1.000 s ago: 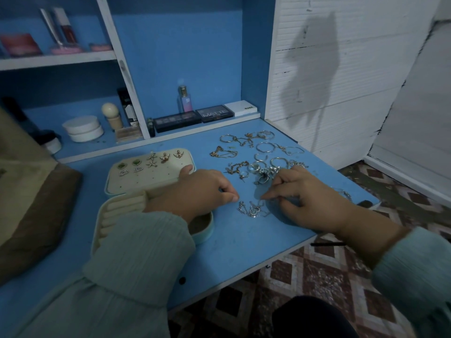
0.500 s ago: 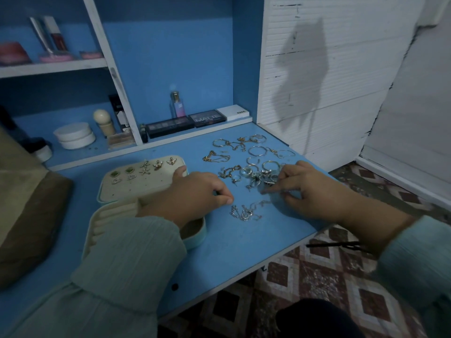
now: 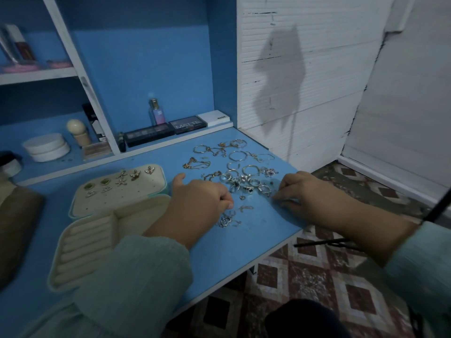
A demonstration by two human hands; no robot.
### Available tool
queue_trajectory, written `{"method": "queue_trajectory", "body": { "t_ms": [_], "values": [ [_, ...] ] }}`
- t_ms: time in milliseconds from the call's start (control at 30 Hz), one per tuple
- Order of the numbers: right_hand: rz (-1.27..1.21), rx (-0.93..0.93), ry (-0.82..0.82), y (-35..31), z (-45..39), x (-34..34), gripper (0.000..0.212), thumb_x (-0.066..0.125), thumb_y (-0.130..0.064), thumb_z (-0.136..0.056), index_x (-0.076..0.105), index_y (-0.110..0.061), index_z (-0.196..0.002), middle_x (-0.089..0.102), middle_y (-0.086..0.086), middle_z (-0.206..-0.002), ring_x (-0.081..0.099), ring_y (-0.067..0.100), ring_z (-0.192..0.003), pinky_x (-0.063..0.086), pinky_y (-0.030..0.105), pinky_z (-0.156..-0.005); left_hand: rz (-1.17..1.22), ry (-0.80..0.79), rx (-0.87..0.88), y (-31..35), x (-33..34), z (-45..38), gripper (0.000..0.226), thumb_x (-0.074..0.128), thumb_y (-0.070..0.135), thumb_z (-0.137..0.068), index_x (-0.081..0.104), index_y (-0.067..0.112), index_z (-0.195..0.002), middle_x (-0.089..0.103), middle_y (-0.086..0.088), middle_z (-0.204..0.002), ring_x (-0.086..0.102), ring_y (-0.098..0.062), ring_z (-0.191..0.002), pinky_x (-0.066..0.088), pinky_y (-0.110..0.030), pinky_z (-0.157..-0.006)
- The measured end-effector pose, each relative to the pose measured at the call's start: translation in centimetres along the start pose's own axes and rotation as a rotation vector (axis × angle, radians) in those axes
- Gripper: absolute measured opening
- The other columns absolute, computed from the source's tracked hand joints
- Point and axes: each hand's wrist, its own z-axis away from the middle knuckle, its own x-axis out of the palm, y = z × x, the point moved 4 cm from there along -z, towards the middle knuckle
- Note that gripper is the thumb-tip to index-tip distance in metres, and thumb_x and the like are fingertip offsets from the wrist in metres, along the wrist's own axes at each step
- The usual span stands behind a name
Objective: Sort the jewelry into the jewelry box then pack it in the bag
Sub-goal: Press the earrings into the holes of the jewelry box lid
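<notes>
An open cream jewelry box lies at the left of the blue table. Its lid carries several stud earrings, and its base shows ring rolls. Loose rings, hoops and chains are spread over the table's right half. My left hand rests beside the box with its fingers curled and its thumb out; I see nothing in it. A small tangled pendant lies just below its knuckles. My right hand sits at the right of the pile, fingertips down on the table, pinching what looks like a thin silver chain.
A brown and beige bag lies at the far left. Makeup palettes, a perfume bottle and white jars stand on the shelf behind. The table's front edge is near my arms, with patterned floor below.
My hands have drawn apart: the right hand moved right, away from the small pendant, and the left stays near the box. The view tilted slightly.
</notes>
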Motion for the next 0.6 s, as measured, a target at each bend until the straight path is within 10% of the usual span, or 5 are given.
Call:
{"method": "queue_trajectory", "body": {
  "t_ms": [133, 600],
  "values": [
    [0.014, 0.095, -0.108, 0.7, -0.1, 0.7, 0.027, 0.048, -0.027, -0.095, 0.064, -0.027, -0.117, 0.054, -0.005, -0.117, 0.045, 0.014, -0.112, 0.019, 0.011, -0.062, 0.005, 0.093, 0.029, 0.4, 0.3, 0.4, 0.023, 0.041, 0.045, -0.095, 0.063, 0.038, -0.102, 0.061, 0.02, -0.091, 0.052, -0.004, -0.107, -0.002, -0.039, -0.112],
    [-0.009, 0.103, -0.12, -0.3, -1.3, 1.0, 0.019, 0.048, -0.022, -0.093, 0.064, -0.016, -0.101, 0.056, -0.002, -0.105, 0.046, 0.015, -0.101, 0.037, 0.023, -0.089, -0.054, -0.104, -0.018, 0.3, 0.3, -0.3, 0.028, 0.037, 0.044, -0.097, 0.057, 0.043, -0.116, 0.057, 0.021, -0.123, 0.041, -0.009, -0.127, -0.003, -0.044, -0.113]
  ]
}}
